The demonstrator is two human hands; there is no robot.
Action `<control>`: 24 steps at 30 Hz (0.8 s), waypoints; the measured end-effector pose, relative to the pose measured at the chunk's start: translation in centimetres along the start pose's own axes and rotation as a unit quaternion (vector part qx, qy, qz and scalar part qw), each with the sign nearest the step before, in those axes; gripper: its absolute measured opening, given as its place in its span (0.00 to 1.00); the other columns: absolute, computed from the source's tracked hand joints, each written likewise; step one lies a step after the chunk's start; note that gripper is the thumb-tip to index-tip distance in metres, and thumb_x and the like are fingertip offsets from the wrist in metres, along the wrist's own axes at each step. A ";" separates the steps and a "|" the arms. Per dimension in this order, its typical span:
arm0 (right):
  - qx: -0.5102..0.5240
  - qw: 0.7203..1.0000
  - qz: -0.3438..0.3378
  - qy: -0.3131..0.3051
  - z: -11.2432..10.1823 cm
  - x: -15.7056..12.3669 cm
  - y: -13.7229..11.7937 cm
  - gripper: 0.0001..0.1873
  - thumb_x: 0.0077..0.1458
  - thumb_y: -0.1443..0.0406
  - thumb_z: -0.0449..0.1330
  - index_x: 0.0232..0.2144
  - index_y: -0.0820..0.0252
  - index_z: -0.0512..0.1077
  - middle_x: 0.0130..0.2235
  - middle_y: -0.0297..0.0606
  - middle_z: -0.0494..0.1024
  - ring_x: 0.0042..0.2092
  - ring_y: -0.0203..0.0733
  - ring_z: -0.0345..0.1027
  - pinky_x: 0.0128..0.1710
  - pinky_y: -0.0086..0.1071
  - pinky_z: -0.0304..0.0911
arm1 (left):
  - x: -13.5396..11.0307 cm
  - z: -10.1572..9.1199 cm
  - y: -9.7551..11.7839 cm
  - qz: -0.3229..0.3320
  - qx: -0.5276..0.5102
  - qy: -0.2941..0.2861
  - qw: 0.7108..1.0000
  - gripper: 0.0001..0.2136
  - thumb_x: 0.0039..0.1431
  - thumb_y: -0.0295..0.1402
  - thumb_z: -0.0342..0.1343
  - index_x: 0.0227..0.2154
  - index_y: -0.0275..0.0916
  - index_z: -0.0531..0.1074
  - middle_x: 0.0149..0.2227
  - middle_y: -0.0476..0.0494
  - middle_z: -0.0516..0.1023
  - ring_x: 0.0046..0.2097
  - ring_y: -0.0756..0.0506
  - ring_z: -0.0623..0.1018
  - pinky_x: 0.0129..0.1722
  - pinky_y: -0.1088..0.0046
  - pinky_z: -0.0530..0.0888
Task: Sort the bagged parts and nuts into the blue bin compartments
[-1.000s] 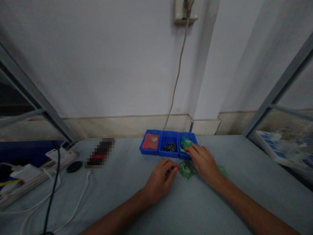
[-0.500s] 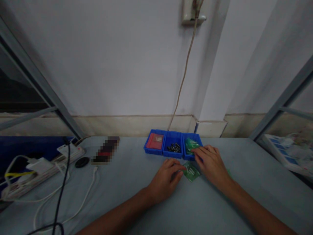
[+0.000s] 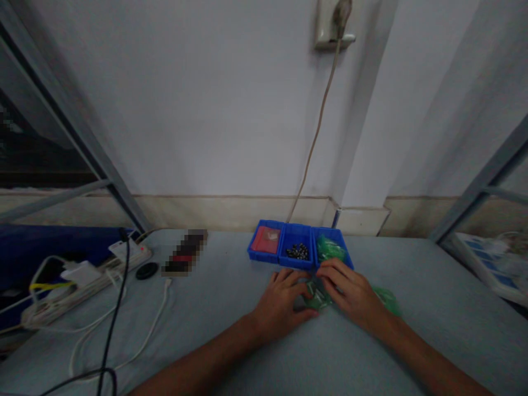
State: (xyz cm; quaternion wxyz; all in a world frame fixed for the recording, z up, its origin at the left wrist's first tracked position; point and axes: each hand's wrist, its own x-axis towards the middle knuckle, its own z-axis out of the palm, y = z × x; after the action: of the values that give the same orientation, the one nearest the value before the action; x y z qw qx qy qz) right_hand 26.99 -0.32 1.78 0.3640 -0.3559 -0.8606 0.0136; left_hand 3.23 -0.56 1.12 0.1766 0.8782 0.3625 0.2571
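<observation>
My left hand (image 3: 282,300) and my right hand (image 3: 350,291) meet on a small green plastic bag (image 3: 317,297) lying on the grey table, fingers of both pinched on it. Just behind them stand three joined blue bins: the left bin (image 3: 266,242) holds a red packet, the middle bin (image 3: 297,252) holds small dark pieces, the right bin (image 3: 332,247) holds green bags. Another green bag (image 3: 385,300) lies on the table right of my right wrist.
A white power strip (image 3: 82,272) with plugs and trailing white and black cables lies at the left. A black round object (image 3: 147,270) and a dark blurred item (image 3: 185,253) sit beside it. A cord (image 3: 317,126) hangs from a wall socket. Metal frame bars flank both sides.
My right hand drew back from the right bin to the green bag on the table. My left hand shifted onto the bag too. The view drifted left, so the scene moved right.
</observation>
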 end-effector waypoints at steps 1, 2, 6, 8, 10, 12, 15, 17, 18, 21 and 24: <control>0.024 0.999 0.015 -0.018 0.2 0.0 -0.2 0.10 0.72 0.70 0.54 0.50 0.56 0.73 0.50 0.44 0.77 0.49 0.46 0.75 0.49 0.37 0.72 | 0.0 0.0 -0.2 -0.007 -0.002 0.002 1.000 0.15 0.56 0.40 0.75 0.40 0.43 0.78 0.61 0.47 0.77 0.61 0.35 0.72 0.58 0.54 0.66; 0.042 0.998 0.030 -0.037 0.4 -0.1 -0.3 0.11 0.71 0.71 0.54 0.49 0.56 0.73 0.49 0.44 0.77 0.48 0.45 0.75 0.48 0.36 0.72 | 0.0 0.1 -0.4 -0.013 -0.004 0.003 1.000 0.16 0.54 0.41 0.76 0.39 0.43 0.77 0.60 0.47 0.78 0.60 0.35 0.73 0.58 0.55 0.66; 0.078 0.989 0.065 -0.112 1.0 -0.1 -0.7 0.13 0.69 0.73 0.54 0.47 0.54 0.74 0.45 0.40 0.77 0.45 0.45 0.76 0.47 0.36 0.72 | 0.1 0.1 -0.5 -0.028 -0.007 0.019 0.999 0.13 0.59 0.31 0.71 0.42 0.43 0.74 0.56 0.47 0.80 0.58 0.37 0.74 0.57 0.56 0.66; 0.091 0.984 0.077 -0.130 1.0 -0.1 -0.7 0.14 0.68 0.73 0.53 0.47 0.53 0.74 0.45 0.39 0.77 0.46 0.45 0.75 0.47 0.37 0.71 | 0.1 0.3 -0.6 -0.039 -0.015 0.031 0.999 0.13 0.60 0.25 0.67 0.44 0.43 0.73 0.53 0.47 0.81 0.57 0.38 0.75 0.56 0.58 0.67; 0.112 0.981 0.087 -0.133 1.0 0.0 -0.7 0.14 0.68 0.74 0.53 0.47 0.53 0.74 0.45 0.39 0.77 0.47 0.45 0.74 0.48 0.37 0.70 | 0.2 0.4 -0.8 -0.051 -0.032 0.041 0.997 0.14 0.59 0.21 0.64 0.44 0.42 0.73 0.50 0.46 0.81 0.55 0.38 0.75 0.55 0.59 0.68; 0.134 0.977 0.095 -0.134 0.9 0.1 -0.8 0.14 0.69 0.73 0.53 0.49 0.53 0.74 0.47 0.40 0.76 0.47 0.45 0.74 0.48 0.37 0.69 | 0.2 0.5 -1.0 -0.066 -0.054 0.052 0.995 0.12 0.60 0.21 0.63 0.44 0.42 0.74 0.48 0.45 0.82 0.53 0.39 0.76 0.54 0.60 0.69; 0.167 0.968 0.129 -0.133 0.8 0.1 -1.0 0.11 0.71 0.66 0.56 0.52 0.53 0.73 0.46 0.39 0.76 0.41 0.43 0.72 0.42 0.35 0.67 | 0.3 0.7 -1.4 -0.100 -0.104 0.070 0.987 0.08 0.64 0.25 0.63 0.43 0.41 0.75 0.43 0.46 0.81 0.46 0.41 0.77 0.50 0.63 0.71; 0.199 0.957 0.170 -0.128 0.9 0.1 -1.0 0.12 0.71 0.59 0.59 0.53 0.53 0.72 0.40 0.36 0.76 0.35 0.41 0.69 0.36 0.34 0.64 | 0.3 0.7 -1.5 -0.123 -0.150 0.084 0.978 0.04 0.66 0.27 0.62 0.41 0.41 0.75 0.39 0.47 0.80 0.42 0.43 0.77 0.45 0.66 0.71; 0.218 0.950 0.188 -0.123 0.9 0.1 -0.9 0.13 0.71 0.55 0.60 0.53 0.54 0.72 0.38 0.35 0.75 0.34 0.41 0.68 0.35 0.33 0.63 | 0.4 0.7 -1.4 -0.129 -0.174 0.089 0.972 0.03 0.66 0.28 0.62 0.40 0.41 0.75 0.38 0.48 0.80 0.40 0.44 0.77 0.43 0.68 0.71; 0.297 0.926 0.210 -0.097 1.1 0.0 -0.3 0.20 0.69 0.49 0.61 0.54 0.54 0.72 0.42 0.37 0.75 0.34 0.40 0.66 0.34 0.33 0.62 | 0.5 0.5 -1.1 -0.135 -0.227 0.106 0.959 0.02 0.67 0.30 0.61 0.39 0.40 0.73 0.35 0.49 0.78 0.36 0.47 0.75 0.38 0.71 0.69; 0.360 0.902 0.225 -0.077 1.4 0.0 0.0 0.24 0.65 0.46 0.63 0.53 0.55 0.72 0.40 0.35 0.73 0.35 0.40 0.65 0.33 0.31 0.62 | 0.5 0.3 -0.9 -0.134 -0.263 0.123 0.948 0.04 0.68 0.32 0.60 0.38 0.40 0.70 0.33 0.51 0.75 0.34 0.48 0.73 0.35 0.73 0.68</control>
State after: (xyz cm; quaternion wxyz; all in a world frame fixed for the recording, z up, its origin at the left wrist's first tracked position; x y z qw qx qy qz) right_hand 26.13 0.02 0.70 0.3871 -0.3825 -0.7193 0.4317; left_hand 3.29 0.39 0.59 0.3879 0.7059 0.4152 0.4229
